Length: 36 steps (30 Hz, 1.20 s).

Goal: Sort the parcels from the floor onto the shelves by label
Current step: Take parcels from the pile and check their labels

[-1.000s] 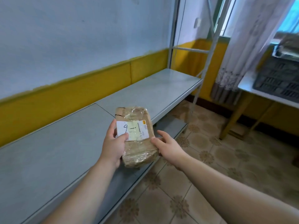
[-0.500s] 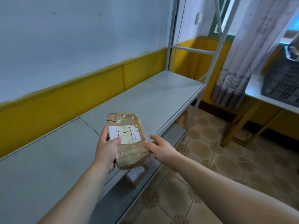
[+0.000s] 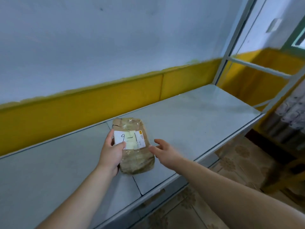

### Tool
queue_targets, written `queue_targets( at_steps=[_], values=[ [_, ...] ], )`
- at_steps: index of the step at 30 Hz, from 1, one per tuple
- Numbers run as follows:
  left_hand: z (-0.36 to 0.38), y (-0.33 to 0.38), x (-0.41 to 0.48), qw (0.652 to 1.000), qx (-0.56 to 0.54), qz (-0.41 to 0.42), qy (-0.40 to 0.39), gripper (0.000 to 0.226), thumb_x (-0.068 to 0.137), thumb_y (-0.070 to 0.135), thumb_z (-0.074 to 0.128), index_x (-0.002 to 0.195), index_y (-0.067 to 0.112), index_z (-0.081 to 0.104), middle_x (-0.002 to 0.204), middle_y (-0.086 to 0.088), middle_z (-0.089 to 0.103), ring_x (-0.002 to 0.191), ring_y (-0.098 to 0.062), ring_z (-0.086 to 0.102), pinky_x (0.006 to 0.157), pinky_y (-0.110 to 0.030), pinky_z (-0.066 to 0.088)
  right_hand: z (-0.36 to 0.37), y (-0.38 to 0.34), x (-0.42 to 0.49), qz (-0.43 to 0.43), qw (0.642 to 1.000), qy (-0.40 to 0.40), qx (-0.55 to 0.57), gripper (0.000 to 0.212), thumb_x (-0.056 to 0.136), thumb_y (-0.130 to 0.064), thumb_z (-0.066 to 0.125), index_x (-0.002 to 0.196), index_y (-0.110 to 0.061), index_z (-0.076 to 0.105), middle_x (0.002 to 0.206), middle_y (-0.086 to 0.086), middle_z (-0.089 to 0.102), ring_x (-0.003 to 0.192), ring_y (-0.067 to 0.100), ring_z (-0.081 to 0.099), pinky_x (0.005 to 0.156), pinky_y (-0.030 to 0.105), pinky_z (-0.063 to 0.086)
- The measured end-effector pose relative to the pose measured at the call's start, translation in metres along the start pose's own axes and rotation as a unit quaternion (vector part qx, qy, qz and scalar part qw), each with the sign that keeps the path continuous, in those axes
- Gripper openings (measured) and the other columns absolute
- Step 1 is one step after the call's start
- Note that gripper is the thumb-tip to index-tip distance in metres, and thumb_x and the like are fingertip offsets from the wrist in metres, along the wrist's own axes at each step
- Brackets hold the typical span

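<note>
Lower the parcel [image 3: 133, 146] flat onto the shelf [image 3: 198, 121], label [image 3: 130, 138] up, with the handwritten 9-1 readable from the shelf's front edge. Currently gripped along its left side by the left hand [image 3: 110, 154], thumb across the label's corner, above the shelf's panel seam [image 3: 136, 182] and towards the shelf's front. Cannot tell whether already resting on the shelf or just off it. Withdraw the fingers only after full contact with the shelf. Soft and tape-wrapped, so probably apt to sag or roll. Steady with the right hand [image 3: 163, 152], open with relaxed fingers just beside the parcel's right edge; contact there unclear. Nudge farther back from the shelf's front edge to guard against tipping off, leaving room along the shelf for further parcels.
</note>
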<state>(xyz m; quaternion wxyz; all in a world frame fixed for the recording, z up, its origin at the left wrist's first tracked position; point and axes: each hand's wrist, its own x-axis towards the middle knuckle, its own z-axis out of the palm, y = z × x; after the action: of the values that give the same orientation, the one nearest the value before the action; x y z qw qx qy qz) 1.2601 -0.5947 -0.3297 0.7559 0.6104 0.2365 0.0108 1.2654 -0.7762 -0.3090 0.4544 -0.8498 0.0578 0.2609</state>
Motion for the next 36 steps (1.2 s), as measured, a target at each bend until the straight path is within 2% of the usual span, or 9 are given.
queue_targets(
  at_steps=[4, 9, 13, 17, 21, 24, 29, 32, 36],
  values=[
    [-0.016, -0.005, -0.016, 0.996, -0.029, 0.02, 0.084, 0.062, 0.092, -0.008, 0.05, 0.14, 0.031, 0.047, 0.123, 0.0, 0.066, 0.102, -0.021, 0.067, 0.058, -0.026, 0.056, 0.005, -0.014, 0.018, -0.054, 0.994, -0.084, -0.04, 0.064, 0.098, -0.052, 0.049, 0.153, -0.026, 0.03, 0.145, 0.0, 0.05, 0.128, 0.021, 0.05, 0.106, 0.034, 0.038],
    [-0.028, -0.018, -0.077, 0.974, -0.059, 0.053, 0.213, 0.053, 0.089, -0.013, 0.045, 0.111, 0.032, 0.062, 0.107, 0.002, 0.072, 0.094, -0.019, 0.07, 0.066, -0.03, 0.056, 0.024, -0.015, 0.009, -0.127, 0.966, -0.211, -0.076, 0.053, 0.099, -0.043, 0.052, 0.147, -0.022, 0.041, 0.096, -0.019, 0.057, 0.085, -0.002, 0.056, 0.082, 0.019, 0.04],
    [-0.05, -0.04, -0.133, 0.951, -0.07, 0.047, 0.298, 0.056, 0.087, -0.013, 0.045, 0.124, 0.027, 0.059, 0.112, -0.001, 0.071, 0.099, -0.023, 0.069, 0.074, -0.035, 0.056, 0.054, -0.007, -0.011, -0.159, 0.937, -0.295, -0.103, 0.056, 0.098, -0.045, 0.054, 0.148, -0.023, 0.04, 0.107, -0.011, 0.06, 0.095, 0.008, 0.06, 0.094, 0.029, 0.047],
    [-0.084, -0.061, -0.194, 0.927, -0.083, 0.042, 0.364, 0.061, 0.088, -0.011, 0.049, 0.136, 0.027, 0.051, 0.121, -0.003, 0.068, 0.106, -0.026, 0.067, 0.081, -0.04, 0.055, 0.096, 0.0, -0.049, -0.185, 0.904, -0.358, -0.145, 0.061, 0.098, -0.047, 0.053, 0.151, -0.023, 0.035, 0.134, -0.002, 0.06, 0.112, 0.015, 0.059, 0.102, 0.032, 0.045],
    [-0.119, -0.08, -0.249, 0.91, -0.102, 0.056, 0.398, 0.059, 0.088, -0.014, 0.045, 0.129, 0.027, 0.055, 0.111, -0.001, 0.071, 0.096, -0.021, 0.07, 0.07, -0.034, 0.057, 0.141, 0.009, -0.091, -0.213, 0.875, -0.397, -0.179, 0.064, 0.097, -0.049, 0.053, 0.152, -0.023, 0.033, 0.136, -0.002, 0.059, 0.12, 0.017, 0.057, 0.097, 0.025, 0.04],
    [-0.154, -0.1, -0.284, 0.902, -0.117, 0.05, 0.412, 0.059, 0.089, -0.012, 0.046, 0.129, 0.03, 0.055, 0.112, 0.0, 0.071, 0.095, -0.019, 0.07, 0.068, -0.034, 0.057, 0.178, 0.025, -0.123, -0.214, 0.87, -0.407, -0.178, 0.062, 0.096, -0.049, 0.056, 0.15, -0.026, 0.037, 0.114, -0.01, 0.057, 0.104, 0.009, 0.055, 0.092, 0.022, 0.039],
    [-0.219, -0.147, -0.336, 0.9, -0.105, 0.025, 0.423, 0.063, 0.089, -0.012, 0.05, 0.127, 0.039, 0.055, 0.114, 0.005, 0.069, 0.103, -0.021, 0.067, 0.085, -0.046, 0.056, 0.257, 0.069, -0.174, -0.144, 0.873, -0.437, -0.162, 0.053, 0.099, -0.041, 0.056, 0.146, -0.022, 0.042, 0.107, -0.014, 0.06, 0.093, 0.001, 0.061, 0.084, 0.016, 0.046],
    [-0.249, -0.191, -0.345, 0.899, -0.095, -0.013, 0.427, 0.064, 0.089, -0.008, 0.054, 0.132, 0.04, 0.052, 0.122, 0.004, 0.066, 0.107, -0.02, 0.066, 0.091, -0.05, 0.054, 0.295, 0.102, -0.18, -0.111, 0.877, -0.435, -0.17, 0.046, 0.1, -0.04, 0.054, 0.142, -0.026, 0.047, 0.114, -0.013, 0.061, 0.093, 0.0, 0.061, 0.086, 0.021, 0.047],
    [-0.265, -0.245, -0.326, 0.899, -0.114, -0.053, 0.42, 0.067, 0.088, -0.005, 0.057, 0.132, 0.045, 0.051, 0.123, 0.004, 0.065, 0.108, -0.02, 0.066, 0.091, -0.051, 0.054, 0.326, 0.145, -0.156, -0.094, 0.886, -0.412, -0.19, 0.058, 0.096, -0.056, 0.053, 0.147, -0.033, 0.04, 0.134, -0.008, 0.057, 0.109, 0.01, 0.061, 0.1, 0.034, 0.047]
  ],
)
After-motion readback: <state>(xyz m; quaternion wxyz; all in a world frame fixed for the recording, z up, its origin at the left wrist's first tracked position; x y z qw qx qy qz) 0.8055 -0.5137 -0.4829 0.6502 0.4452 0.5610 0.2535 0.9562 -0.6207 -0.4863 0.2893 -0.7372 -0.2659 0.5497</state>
